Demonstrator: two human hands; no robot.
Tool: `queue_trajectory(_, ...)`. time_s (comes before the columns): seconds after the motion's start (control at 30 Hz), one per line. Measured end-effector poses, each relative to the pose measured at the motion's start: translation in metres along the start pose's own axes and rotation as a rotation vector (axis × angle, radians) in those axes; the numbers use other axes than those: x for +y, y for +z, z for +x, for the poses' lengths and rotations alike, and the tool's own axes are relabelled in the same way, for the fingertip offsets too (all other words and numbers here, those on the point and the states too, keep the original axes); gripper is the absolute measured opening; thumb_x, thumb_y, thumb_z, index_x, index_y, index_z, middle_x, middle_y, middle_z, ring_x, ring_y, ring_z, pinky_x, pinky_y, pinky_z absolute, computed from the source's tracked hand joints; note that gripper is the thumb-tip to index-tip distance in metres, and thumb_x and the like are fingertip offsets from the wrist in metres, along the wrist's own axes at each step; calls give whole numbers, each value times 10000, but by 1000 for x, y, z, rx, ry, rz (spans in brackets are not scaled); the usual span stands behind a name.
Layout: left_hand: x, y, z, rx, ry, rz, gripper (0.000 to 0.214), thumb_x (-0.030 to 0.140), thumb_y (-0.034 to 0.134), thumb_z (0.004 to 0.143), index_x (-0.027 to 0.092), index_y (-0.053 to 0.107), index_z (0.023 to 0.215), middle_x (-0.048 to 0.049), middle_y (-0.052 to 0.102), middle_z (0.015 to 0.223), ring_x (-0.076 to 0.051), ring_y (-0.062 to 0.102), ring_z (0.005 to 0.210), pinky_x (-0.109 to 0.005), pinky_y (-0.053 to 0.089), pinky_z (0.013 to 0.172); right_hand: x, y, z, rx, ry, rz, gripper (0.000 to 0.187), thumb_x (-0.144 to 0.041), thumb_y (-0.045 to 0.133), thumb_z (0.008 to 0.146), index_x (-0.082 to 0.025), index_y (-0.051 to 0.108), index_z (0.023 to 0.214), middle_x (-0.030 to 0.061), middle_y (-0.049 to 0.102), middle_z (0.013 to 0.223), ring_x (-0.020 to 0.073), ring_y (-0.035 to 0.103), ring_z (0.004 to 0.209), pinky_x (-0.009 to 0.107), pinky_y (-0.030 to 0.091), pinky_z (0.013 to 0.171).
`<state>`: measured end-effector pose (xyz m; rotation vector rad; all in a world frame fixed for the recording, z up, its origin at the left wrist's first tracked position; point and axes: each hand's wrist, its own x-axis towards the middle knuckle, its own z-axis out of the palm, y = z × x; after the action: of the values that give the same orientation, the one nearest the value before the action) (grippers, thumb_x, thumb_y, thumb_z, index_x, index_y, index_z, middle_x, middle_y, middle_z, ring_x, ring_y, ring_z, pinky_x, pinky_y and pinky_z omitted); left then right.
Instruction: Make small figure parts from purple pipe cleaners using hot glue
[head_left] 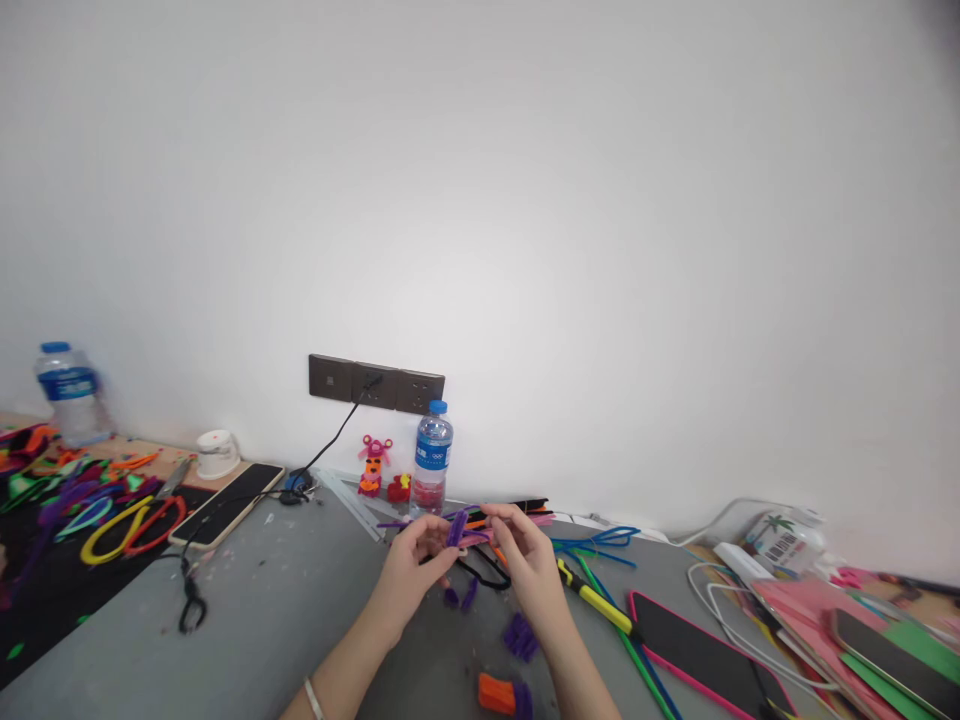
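Observation:
Both my hands meet over the grey table (300, 620), pinching a small piece made of purple and pink pipe cleaners (459, 527). My left hand (412, 565) grips its left end with curled fingers. My right hand (525, 565) pinches the right end. A black pipe cleaner loop (487, 575) hangs below the hands. Short purple bits (459, 597) lie under them, and a purple bundle (520, 636) and an orange piece (496, 692) lie nearer me.
A water bottle (432, 468) and a small pipe-cleaner figure (373, 465) stand by the wall sockets (375, 384). Phones (229, 503) (697, 655), a yellow tool (596, 598), blue and green pipe cleaners (600, 545), cables and pink sheets (810, 620) lie around. More coloured pipe cleaners (82, 495) fill the left.

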<state>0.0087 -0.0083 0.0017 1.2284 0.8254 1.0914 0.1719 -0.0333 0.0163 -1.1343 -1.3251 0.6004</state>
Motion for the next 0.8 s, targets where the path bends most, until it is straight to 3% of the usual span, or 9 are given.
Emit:
queue_trajectory(0.2,10,1,-7,-148,-223,-338,311,277,817,640,176,633,869,47,534,682,-76,495,579,-177,442,490,-5,-3,-2,-149,-96,-27,301,-328,488,915,-213,657,1136,85,656,960,202,609,809,286,505,707)
queue_trajectory(0.43,12,-7,-8,-324,-382,-458,227,203,779,702,163,639,876,42,509,682,-61,513,577,-156,428,474,-8,1,-7,-257,-106,-56,340,-262,538,882,-238,612,1213,34,613,868,166,551,708,266,483,681)
queue_trajectory(0.8,11,-10,-6,-330,-422,-496,217,206,778,703,161,636,861,40,537,726,-53,531,565,-154,400,464,-10,-1,-5,-241,-115,-74,249,-210,571,840,-206,667,1070,27,625,805,168,558,698,268,485,670)
